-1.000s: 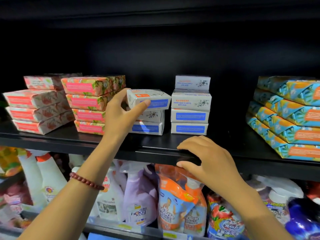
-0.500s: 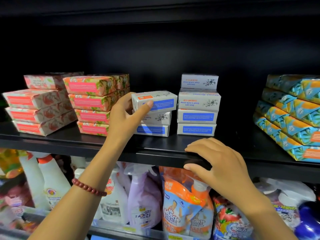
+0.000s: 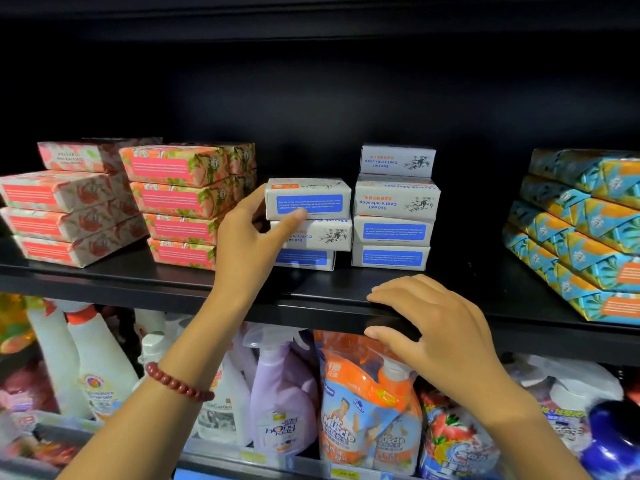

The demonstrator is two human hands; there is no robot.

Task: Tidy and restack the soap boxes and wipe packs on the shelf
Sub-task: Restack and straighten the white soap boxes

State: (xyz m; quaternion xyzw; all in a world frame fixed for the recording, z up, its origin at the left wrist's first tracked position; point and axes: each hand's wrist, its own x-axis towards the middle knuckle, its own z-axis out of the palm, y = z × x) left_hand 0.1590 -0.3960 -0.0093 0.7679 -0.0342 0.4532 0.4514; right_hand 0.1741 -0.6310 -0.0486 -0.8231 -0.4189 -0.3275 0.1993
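Reaching up to a dark shelf [image 3: 104, 275], a person tidies boxed soap. Far left sit pink wrapped packs [image 3: 65, 216], then an orange floral stack [image 3: 180, 202]. The left hand [image 3: 249, 251] grips the top goat's milk soap box [image 3: 308, 199] of an uneven three-high pile, thumb on its front, fingers curled behind. A four-box stack [image 3: 394, 209] stands just beside. The right hand [image 3: 443, 327] clasps the shelf lip, fingers over, thumb under. Blue-orange packs [image 3: 581, 237] lie far right. A careless shove could likely topple the pile or knock its neighbour.

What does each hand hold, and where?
Left hand grips the top soap box by its left end, thumb on front; right hand clasps the shelf edge.
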